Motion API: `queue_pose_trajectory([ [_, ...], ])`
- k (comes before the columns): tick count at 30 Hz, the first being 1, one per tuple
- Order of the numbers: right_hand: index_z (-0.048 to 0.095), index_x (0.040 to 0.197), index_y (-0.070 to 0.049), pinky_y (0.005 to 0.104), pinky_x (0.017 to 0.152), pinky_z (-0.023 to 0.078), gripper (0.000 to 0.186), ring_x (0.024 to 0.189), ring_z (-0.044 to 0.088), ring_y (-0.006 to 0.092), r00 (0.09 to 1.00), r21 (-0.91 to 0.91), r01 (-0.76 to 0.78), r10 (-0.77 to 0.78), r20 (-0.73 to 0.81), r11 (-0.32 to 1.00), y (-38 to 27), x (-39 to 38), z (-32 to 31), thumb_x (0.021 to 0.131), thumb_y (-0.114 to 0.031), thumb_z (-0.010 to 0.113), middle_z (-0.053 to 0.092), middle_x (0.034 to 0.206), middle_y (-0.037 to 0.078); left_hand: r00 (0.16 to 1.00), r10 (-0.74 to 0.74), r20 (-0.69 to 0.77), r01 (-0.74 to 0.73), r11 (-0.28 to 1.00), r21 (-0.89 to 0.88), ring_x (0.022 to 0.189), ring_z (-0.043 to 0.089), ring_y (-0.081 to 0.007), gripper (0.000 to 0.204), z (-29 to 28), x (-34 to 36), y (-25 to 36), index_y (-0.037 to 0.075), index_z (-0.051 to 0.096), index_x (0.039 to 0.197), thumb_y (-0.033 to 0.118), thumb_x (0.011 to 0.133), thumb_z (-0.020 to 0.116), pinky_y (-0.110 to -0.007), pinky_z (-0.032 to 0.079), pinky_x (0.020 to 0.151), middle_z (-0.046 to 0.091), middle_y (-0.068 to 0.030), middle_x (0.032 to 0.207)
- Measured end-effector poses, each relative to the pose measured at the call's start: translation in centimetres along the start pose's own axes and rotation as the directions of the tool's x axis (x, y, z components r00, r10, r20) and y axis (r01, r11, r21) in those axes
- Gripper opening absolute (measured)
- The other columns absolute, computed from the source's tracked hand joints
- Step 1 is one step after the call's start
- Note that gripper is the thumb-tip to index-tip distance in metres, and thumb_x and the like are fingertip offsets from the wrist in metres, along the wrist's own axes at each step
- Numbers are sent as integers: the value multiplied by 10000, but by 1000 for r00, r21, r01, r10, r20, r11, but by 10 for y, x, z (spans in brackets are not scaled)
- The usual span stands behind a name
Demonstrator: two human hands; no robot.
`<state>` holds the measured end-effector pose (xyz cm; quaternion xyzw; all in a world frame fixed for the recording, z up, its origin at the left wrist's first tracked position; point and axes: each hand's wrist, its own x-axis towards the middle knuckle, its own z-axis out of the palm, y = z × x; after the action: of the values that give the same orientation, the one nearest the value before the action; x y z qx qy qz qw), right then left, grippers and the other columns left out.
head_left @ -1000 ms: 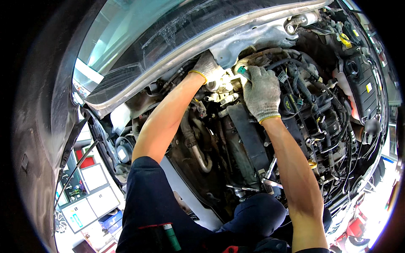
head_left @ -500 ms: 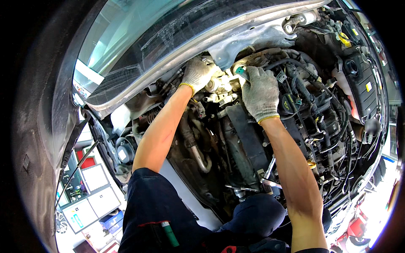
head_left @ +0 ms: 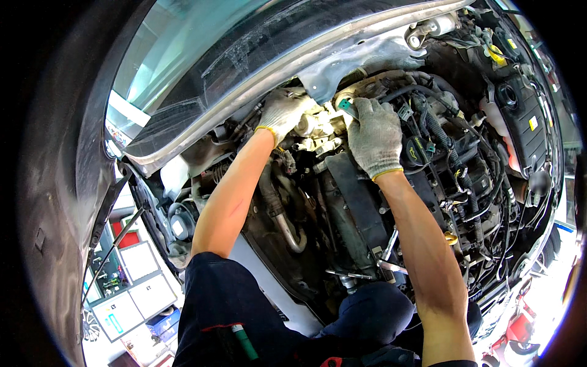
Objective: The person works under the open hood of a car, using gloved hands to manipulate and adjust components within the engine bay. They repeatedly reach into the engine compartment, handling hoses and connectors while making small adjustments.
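My left hand [head_left: 282, 113], in a grey knit glove with a yellow cuff, reaches among metal parts below the windscreen cowl, fingers curled round something I cannot make out. My right hand [head_left: 374, 137], gloved alike, is closed on a small green object [head_left: 348, 107] beside those parts. Between the hands, brightly lit metal fittings [head_left: 319, 129] stand out. A dark oil filler cap [head_left: 417, 153] sits just right of my right wrist, and a long dark cover [head_left: 353, 196] runs down the engine below my hands.
Chrome tools [head_left: 391, 266] lie low on the engine by my right forearm. A bent metal pipe [head_left: 287, 226] runs between my forearms. The windscreen cowl [head_left: 244, 82] spans the top. A grey tool cabinet [head_left: 147, 293] stands beyond the car at lower left.
My left hand has moved down and left from deeper under the cowl, with more of its fingers showing. My right hand has shifted slightly left, still closed on the green object.
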<state>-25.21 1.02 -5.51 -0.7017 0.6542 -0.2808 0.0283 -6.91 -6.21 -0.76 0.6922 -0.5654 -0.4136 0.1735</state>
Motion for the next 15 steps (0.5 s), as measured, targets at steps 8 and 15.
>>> queue_pose_trajectory([
  [8,637,1067,-63,468,857,498,304,965,617,343,1000,19,21,-21,-11,1000,-7,-1,2,789,-162,711,658,1012,121,993,100,-66,-100,995,2,1003,681,-171,310,-5,1,-37,42,734,1151,266,941,691,-284,512,900,745,-102,1105],
  [15,643,1080,-61,466,868,500,321,976,623,342,1000,6,2,-2,22,1000,-10,0,0,782,-164,706,663,1021,127,985,168,-25,-169,985,-39,950,696,-185,243,-8,21,-53,99,745,1116,254,943,674,-291,525,857,749,-109,1046],
])
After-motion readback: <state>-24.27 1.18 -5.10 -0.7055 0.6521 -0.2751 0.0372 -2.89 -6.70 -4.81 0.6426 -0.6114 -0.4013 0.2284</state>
